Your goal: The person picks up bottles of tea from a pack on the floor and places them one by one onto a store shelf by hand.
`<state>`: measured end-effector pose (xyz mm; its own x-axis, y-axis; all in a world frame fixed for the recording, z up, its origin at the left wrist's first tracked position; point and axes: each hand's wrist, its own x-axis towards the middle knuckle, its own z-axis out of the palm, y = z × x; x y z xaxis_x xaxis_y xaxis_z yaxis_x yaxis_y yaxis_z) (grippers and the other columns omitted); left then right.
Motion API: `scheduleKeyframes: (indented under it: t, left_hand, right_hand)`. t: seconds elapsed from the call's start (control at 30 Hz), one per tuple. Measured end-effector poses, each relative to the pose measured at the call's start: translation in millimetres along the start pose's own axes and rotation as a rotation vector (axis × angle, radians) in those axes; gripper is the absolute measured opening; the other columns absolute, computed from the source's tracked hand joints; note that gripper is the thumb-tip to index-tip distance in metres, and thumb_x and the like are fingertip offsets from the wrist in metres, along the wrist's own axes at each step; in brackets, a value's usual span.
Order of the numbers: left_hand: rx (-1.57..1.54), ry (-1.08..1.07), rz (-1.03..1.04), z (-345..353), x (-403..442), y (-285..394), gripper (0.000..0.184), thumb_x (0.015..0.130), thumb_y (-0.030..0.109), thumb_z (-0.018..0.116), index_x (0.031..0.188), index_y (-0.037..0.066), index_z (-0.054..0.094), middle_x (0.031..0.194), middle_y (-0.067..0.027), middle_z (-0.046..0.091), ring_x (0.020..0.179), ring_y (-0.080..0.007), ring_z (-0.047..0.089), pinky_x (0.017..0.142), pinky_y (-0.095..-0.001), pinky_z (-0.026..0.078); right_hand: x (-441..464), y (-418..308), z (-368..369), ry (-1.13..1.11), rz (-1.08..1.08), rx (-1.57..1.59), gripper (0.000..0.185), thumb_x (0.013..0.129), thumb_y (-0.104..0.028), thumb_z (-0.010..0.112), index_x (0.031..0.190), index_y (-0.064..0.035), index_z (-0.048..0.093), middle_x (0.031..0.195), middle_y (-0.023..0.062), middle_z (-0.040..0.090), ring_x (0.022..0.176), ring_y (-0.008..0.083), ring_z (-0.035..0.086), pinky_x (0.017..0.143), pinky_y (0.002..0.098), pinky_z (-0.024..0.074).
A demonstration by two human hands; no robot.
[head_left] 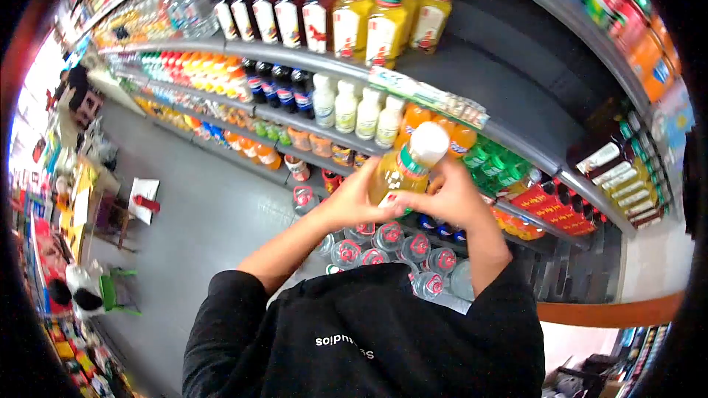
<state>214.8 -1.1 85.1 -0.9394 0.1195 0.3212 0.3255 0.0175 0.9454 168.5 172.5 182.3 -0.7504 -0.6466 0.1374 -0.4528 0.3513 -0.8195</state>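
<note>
While the left hand (352, 197) and right hand (456, 195) hold the bottle (397, 178) between them, fingers wrapped about its sides, it tilts in front of the shelves (509, 77), capped, near clear jugs (388, 236).

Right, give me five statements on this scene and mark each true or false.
1. The left hand and right hand are both on one bottle. True.
2. The bottle's white cap is off. False: the white cap is on.
3. On the upper shelf, the yellow bottles stand left of the dark bottles. False: the yellow bottles stand to their right.
4. Clear jugs with pink-red tops show below the held bottle in the picture. True.
5. The green chair is at the picture's right. False: the green chair is at the left.
</note>
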Motion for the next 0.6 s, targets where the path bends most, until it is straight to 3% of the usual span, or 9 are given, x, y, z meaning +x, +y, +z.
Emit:
scheduleKeyframes:
  t: [0.07,0.13,0.27,0.3,0.33,0.4,0.5,0.6]
  left_hand:
    - [0.025,0.029,0.084,11.6,41.1,26.6,0.071,0.068,0.028,0.074,0.12,-0.004,0.037,0.107,-0.0161,0.053,0.101,-0.02,0.051,0.087,-0.0328,0.042]
    - [0.484,0.205,0.293,12.4,77.8,33.3,0.068,0.068,0.028,0.073,0.118,-0.004,0.039,0.111,-0.0216,0.05,0.104,-0.0293,0.051,0.089,-0.036,0.04]
    - [0.576,0.393,0.428,9.9,132.4,40.6,0.058,0.071,0.014,0.068,0.12,0.002,0.039,0.109,-0.0133,0.049,0.102,-0.0239,0.049,0.085,-0.0336,0.042]
    - [0.5,0.356,0.374,9.8,137.0,43.4,0.058,0.071,0.013,0.067,0.121,0.003,0.039,0.11,-0.0136,0.048,0.104,-0.0231,0.048,0.085,-0.033,0.042]
    - [0.505,0.36,0.374,10.4,142.7,43.2,0.058,0.071,0.013,0.067,0.121,0.003,0.039,0.11,-0.0136,0.048,0.104,-0.0231,0.048,0.085,-0.033,0.042]
    - [0.421,0.324,0.363,10.5,157.1,38.1,0.056,0.071,0.012,0.063,0.118,-0.003,0.038,0.109,-0.0189,0.046,0.104,-0.0293,0.047,0.087,-0.0357,0.04]
    - [0.443,0.323,0.319,2.6,180.1,19.3,0.06,0.07,0.012,0.06,0.122,-0.005,0.036,0.117,-0.0231,0.044,0.11,-0.0326,0.045,0.091,-0.0364,0.038]
    - [0.437,0.334,0.286,-2.2,194.0,12.2,0.063,0.07,0.013,0.059,0.124,-0.007,0.034,0.122,-0.0266,0.041,0.113,-0.0349,0.043,0.093,-0.0365,0.037]
  right_hand:
    - [9.4,1.3,-26.4,0.139,-0.121,0.13,0.058,0.062,-0.02,0.079,0.11,-0.0012,0.051,0.104,0.0108,0.06,0.094,0.0189,0.058,0.083,0.0333,0.0461]
    - [28.9,3.3,-51.6,0.285,-0.177,0.08,0.057,0.063,-0.019,0.079,0.109,-0.0018,0.051,0.102,0.0092,0.061,0.092,0.0171,0.059,0.081,0.0321,0.0471]
    - [90.8,3.3,-96.1,0.426,-0.403,-0.004,0.056,0.065,-0.016,0.078,0.111,-0.0013,0.049,0.1,0.0098,0.061,0.091,0.0167,0.059,0.079,0.0307,0.0478]
    - [110.7,10.6,-102.6,0.401,-0.497,0.086,0.056,0.066,-0.014,0.077,0.112,-0.0008,0.047,0.101,0.0114,0.061,0.091,0.0165,0.059,0.079,0.0305,0.0478]
    - [128.4,15.4,-109.9,0.361,-0.491,0.151,0.059,0.065,-0.016,0.078,0.112,0.0,0.046,0.102,0.013,0.06,0.093,0.0179,0.059,0.08,0.0317,0.0476]
    - [165.6,31.4,-120.5,0.412,-0.399,-0.078,0.061,0.068,-0.016,0.076,0.117,-0.0023,0.042,0.098,0.0074,0.06,0.08,0.0134,0.058,0.062,0.0258,0.0496]
    - [202.6,42.1,-119.7,0.422,-0.271,-0.21,0.067,0.065,-0.022,0.078,0.118,-0.0035,0.042,0.096,0.008,0.06,0.075,0.0141,0.058,0.054,0.0251,0.0487]
    - [222.3,52.5,-115.3,0.384,-0.303,-0.205,0.071,0.063,-0.027,0.079,0.118,-0.0037,0.042,0.095,0.0088,0.06,0.076,0.0152,0.059,0.055,0.0261,0.0497]
